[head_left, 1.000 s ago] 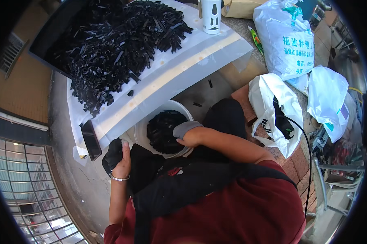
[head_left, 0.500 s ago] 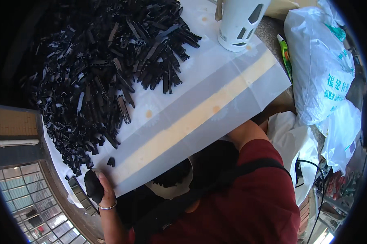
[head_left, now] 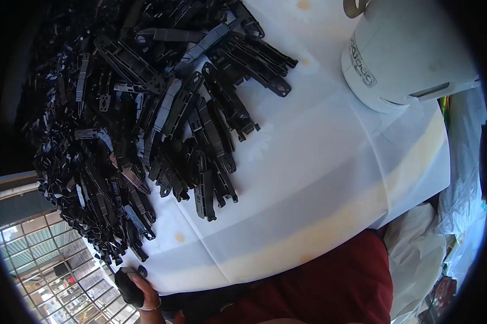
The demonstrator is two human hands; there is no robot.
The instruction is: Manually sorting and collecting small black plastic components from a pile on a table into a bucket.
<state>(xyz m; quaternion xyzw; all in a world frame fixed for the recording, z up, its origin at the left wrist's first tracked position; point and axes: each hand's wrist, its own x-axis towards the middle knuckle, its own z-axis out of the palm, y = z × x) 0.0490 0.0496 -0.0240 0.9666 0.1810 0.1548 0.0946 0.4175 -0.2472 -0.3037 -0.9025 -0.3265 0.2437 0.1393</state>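
Note:
My left hand (head_left: 148, 294) is at the table's lower left edge, with a bracelet on its wrist. Its thumb rests along a smooth black rounded thing (head_left: 129, 287), and the other fingers are hidden behind it. A small loose black piece (head_left: 142, 271) lies just above the thumb. Close by begins a large heap of black plastic parts (head_left: 173, 116), long slotted strips mixed with short clip-like bits. My right hand is out of sight; only the dark red sleeve (head_left: 335, 275) shows below the table's near edge.
A white table cover (head_left: 308, 156) with a yellowish stripe spreads under the heap. At the far right stands a white slotted plastic vessel (head_left: 405, 54). White plastic bags (head_left: 416, 254) lie beyond the right edge. A barred window (head_left: 54, 264) is at lower left.
The view has turned and come closer to the tabletop, so the heap and white vessel look larger. My left hand keeps the black thing at the table edge. The opening below the table is now hidden.

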